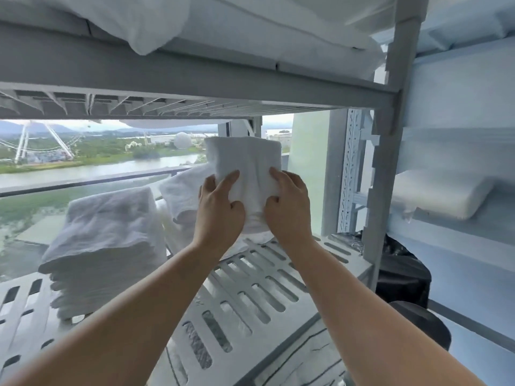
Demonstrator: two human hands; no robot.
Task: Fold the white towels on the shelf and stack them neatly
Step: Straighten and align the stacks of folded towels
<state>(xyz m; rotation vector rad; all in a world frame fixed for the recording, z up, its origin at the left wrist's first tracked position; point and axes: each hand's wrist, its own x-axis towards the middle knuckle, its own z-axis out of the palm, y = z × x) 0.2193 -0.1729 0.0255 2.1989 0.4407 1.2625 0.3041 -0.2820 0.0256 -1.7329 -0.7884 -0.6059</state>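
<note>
One folded towel [245,157] gripped by left hand [220,207] and right hand [289,207]; one stack [106,240] on shelf [354,264].

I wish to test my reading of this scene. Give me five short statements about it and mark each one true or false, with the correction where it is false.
1. The left hand and the right hand both grip one white towel. True.
2. The stack of folded towels stands to the right of the hands. False: it stands to their left.
3. The shelf under the hands has a slotted surface. True.
4. The upper shelf is bare. False: white linen lies on it.
5. A river shows through the window behind the shelf. True.
</note>
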